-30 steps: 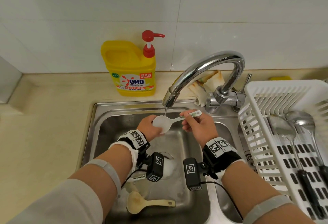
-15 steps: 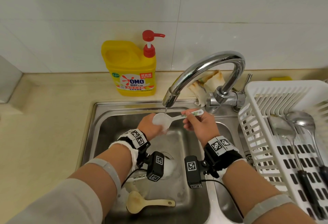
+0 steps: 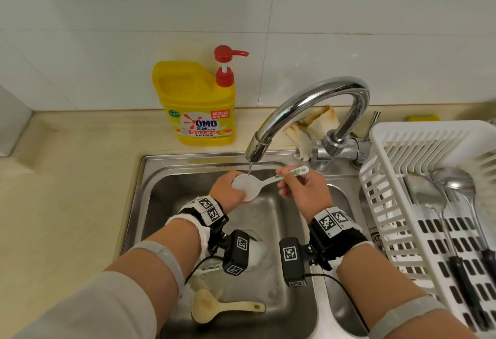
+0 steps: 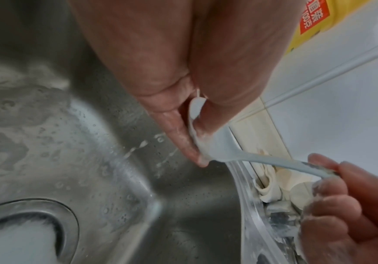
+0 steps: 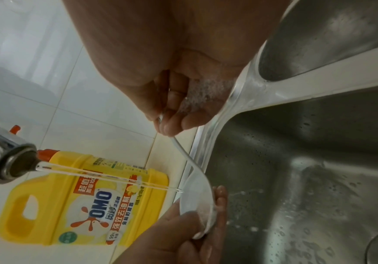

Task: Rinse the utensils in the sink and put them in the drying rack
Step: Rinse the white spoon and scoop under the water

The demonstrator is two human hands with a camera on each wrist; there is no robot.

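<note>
Little has moved since the earlier frames: the white spoon (image 3: 248, 186) has risen slightly toward the tap (image 3: 308, 113), and both hands keep their hold on it over the sink (image 3: 150, 204). The right hand (image 3: 303, 191) pinches the spoon's patterned handle between thumb and curled fingers, and soap foam clings to those fingers in the right wrist view. The left hand (image 3: 228, 191) cups the spoon's bowl, thumb on its inner face and fingers behind it. A thin stream of water (image 5: 107, 176) falls from the tap onto the bowl.

On the sink floor, near the person, a beige rice paddle (image 3: 214, 309) lies flat beside the drain (image 3: 255, 247). To the right, the white drying rack (image 3: 389, 177) holds a steel ladle (image 3: 453, 180) and a steel spatula (image 3: 421, 193), their black handles pointing toward the person. On the bench (image 3: 67, 191) behind the sink stand a yellow detergent bottle (image 3: 198, 105) with a red pump and a crumpled rag (image 3: 308, 126) behind the tap.
</note>
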